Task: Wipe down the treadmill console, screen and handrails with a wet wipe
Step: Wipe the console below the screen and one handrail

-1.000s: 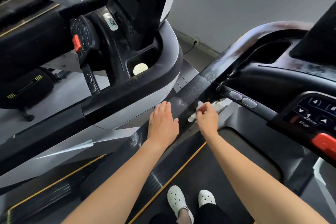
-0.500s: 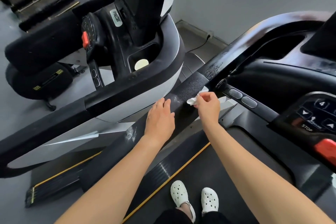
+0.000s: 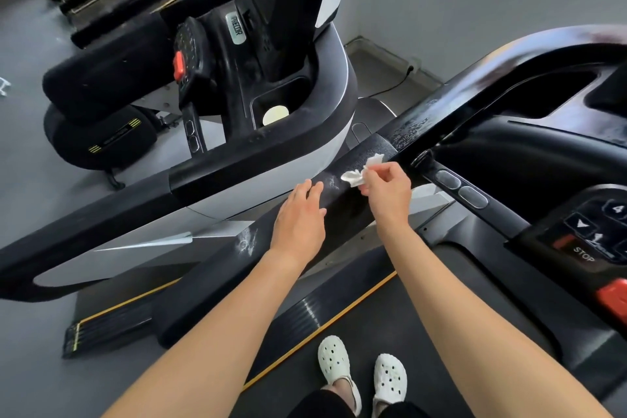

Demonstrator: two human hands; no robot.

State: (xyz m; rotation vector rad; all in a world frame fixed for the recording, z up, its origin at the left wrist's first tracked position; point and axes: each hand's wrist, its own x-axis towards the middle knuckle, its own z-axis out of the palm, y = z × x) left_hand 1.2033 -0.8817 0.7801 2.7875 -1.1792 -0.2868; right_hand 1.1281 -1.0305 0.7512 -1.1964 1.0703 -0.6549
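My left hand (image 3: 300, 214) rests flat on the treadmill's black handrail (image 3: 210, 276), beside the crumpled white wipe (image 3: 354, 177) my right hand (image 3: 386, 192) pinches against its smeared top. My white clogs (image 3: 334, 361) stand on the belt (image 3: 427, 316) below.

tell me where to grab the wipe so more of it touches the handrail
Probably the bunched middle of the wet wipe, from above. The right hand pinches only its right end, so the rest sticks out loose to the left over the handrail. The rail's top is broad and flattish, so fingers laid over the wad would press more down.
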